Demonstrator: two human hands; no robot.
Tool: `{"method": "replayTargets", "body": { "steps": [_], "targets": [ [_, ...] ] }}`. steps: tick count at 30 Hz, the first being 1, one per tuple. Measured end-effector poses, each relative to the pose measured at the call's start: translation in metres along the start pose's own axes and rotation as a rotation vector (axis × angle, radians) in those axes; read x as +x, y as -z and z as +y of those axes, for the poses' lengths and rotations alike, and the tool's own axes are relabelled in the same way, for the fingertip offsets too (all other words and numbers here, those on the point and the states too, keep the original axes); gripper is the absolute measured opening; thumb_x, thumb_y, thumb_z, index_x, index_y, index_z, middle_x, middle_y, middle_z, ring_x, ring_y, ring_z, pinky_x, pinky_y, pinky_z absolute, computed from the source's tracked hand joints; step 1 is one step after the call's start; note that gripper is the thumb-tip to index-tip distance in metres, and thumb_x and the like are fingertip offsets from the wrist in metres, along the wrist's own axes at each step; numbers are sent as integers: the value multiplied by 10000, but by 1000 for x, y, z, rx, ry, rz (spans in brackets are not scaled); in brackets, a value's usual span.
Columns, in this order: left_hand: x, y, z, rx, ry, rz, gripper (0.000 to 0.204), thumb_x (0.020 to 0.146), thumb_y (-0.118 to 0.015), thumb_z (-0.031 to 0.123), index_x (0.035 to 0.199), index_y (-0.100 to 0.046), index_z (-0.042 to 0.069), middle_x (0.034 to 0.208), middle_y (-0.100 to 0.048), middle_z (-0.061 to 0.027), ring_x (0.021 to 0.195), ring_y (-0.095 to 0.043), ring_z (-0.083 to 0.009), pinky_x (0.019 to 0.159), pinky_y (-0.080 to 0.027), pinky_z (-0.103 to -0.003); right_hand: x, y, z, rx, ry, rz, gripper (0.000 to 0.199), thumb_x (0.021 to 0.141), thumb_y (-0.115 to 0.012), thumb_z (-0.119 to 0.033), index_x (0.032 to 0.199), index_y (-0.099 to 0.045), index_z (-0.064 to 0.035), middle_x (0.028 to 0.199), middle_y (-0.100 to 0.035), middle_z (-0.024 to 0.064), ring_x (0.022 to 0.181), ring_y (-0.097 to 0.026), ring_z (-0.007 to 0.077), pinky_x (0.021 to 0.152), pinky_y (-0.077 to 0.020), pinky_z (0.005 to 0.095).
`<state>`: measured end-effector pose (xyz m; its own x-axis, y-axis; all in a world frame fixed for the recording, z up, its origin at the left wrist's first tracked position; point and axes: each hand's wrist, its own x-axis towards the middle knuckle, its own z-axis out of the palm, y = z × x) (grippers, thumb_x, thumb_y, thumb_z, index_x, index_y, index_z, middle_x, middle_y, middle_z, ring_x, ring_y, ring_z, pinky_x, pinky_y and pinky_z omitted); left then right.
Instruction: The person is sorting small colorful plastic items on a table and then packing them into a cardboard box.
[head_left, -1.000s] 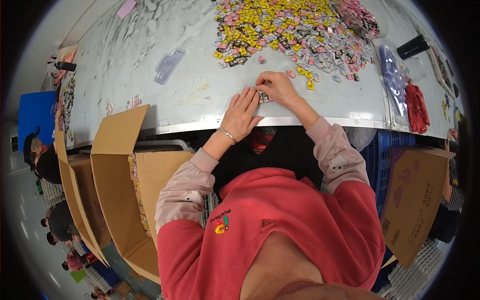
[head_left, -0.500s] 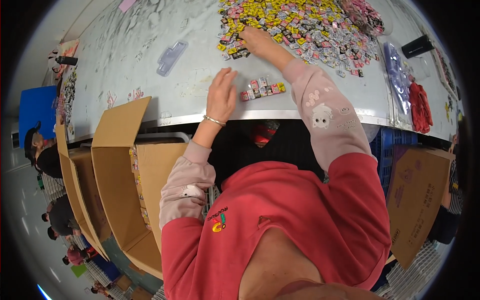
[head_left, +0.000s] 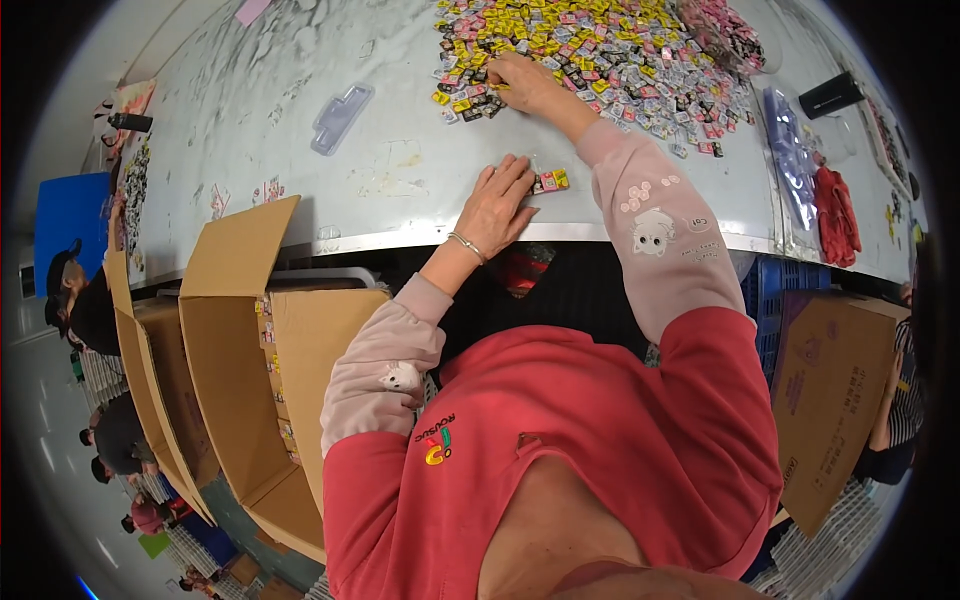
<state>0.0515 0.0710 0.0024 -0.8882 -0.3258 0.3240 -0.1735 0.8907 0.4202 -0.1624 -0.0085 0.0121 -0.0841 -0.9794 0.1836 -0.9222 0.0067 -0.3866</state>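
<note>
Here, at the near edge of the grey worktop, left hand lying flat, palm down, fingers pressed together and stretched toward a short row of small packets, fingertips touching the row's left end. Thin bracelet around that wrist. Farther up the worktop, right hand reaching into the near left fringe of a wide heap of small packets in yellow, pink, black and white; fingers curled down among them, pinching or merely resting — cannot tell. Pale pink sleeves with small cartoon patches on both forearms, red vest below.

Elsewhere on the worktop: clear plastic tray lying well to the left of the heap, a black cylinder near the right rim, clear plastic bags and a red bundle just beside each other at the right. Below the worktop's left edge, open cardboard boxes standing side by side with flaps up; at the lower right, a flattened cardboard box leaning by a blue crate. Other people seated along the far left.
</note>
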Motion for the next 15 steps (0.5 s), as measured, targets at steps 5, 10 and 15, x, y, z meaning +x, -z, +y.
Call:
{"method": "replayTargets", "body": {
  "steps": [5,10,15],
  "targets": [
    [2,-2,4,-32,0,40,459,771,-652,167,1184,-495,42,1281,-432,-188,1247,-382,-388,1019,-311,-463,-25,8,31,44,74,254,123,766,-630,-100,879,-603,-62,817,-565,77,793,-610,244,665,-483,357],
    [-4,9,12,175,58,-20,467,788,-630,176,1211,-475,51,1304,-419,-185,1266,-359,-377,1048,-270,-468,-70,27,14,724,-279,107,113,794,-662,-105,874,-651,-26,748,-575,34,637,-594,124,531,-446,249],
    [-9,-3,12,120,86,8,463,800,-614,167,1219,-465,36,1356,-383,-191,1284,-347,-354,1047,-269,-475,-113,-2,-7,876,-217,71,93,778,-669,-68,847,-659,-8,752,-590,37,614,-579,116,533,-440,237]
  ]
}}
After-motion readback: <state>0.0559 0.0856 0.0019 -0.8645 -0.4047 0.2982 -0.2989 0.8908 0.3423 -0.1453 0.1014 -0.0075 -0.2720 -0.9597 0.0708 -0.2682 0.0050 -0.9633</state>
